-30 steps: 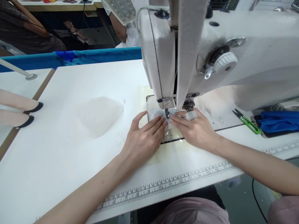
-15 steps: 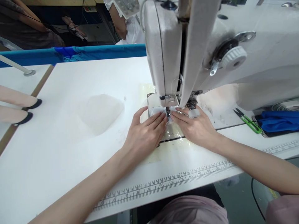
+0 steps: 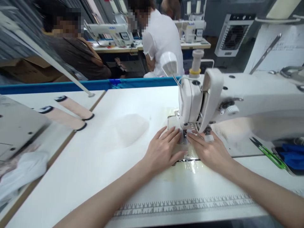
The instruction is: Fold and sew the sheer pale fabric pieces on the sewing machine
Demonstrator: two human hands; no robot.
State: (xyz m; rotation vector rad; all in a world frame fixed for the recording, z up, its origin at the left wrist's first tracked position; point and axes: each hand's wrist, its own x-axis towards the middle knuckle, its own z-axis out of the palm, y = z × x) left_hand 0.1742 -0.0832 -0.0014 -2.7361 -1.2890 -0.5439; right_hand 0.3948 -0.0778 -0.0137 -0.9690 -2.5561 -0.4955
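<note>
My left hand [image 3: 163, 148] lies palm down at the left of the presser foot [image 3: 185, 133], fingers stretched out flat and thumb reaching right. Beneath its fingertips, a small pale, thin piece [image 3: 182, 140] shows in part by the foot; its full shape is covered. My right hand [image 3: 211, 151] rests flat on the other side, fingers extended towards the foot and partly behind a white knob of the machine. The white sewing machine [image 3: 191, 98] stands over both hands. Under them is the metal needle plate [image 3: 173, 122], with shiny clear film near its front edge.
Green thread snips [image 3: 269, 153] lie right of my right hand, beside blue cloth [image 3: 293, 155] in a dark tray. A printed ruler [image 3: 175, 207] runs along the table's front. Two thread cones [image 3: 63, 117] are at left. People sit at machines beyond the blue cloth edge [image 3: 137, 83].
The view has lifted and drawn back, showing more of the room. My left thumb has spread out rightward and the little finger has come closer in. Both hands stay beside the presser foot.
</note>
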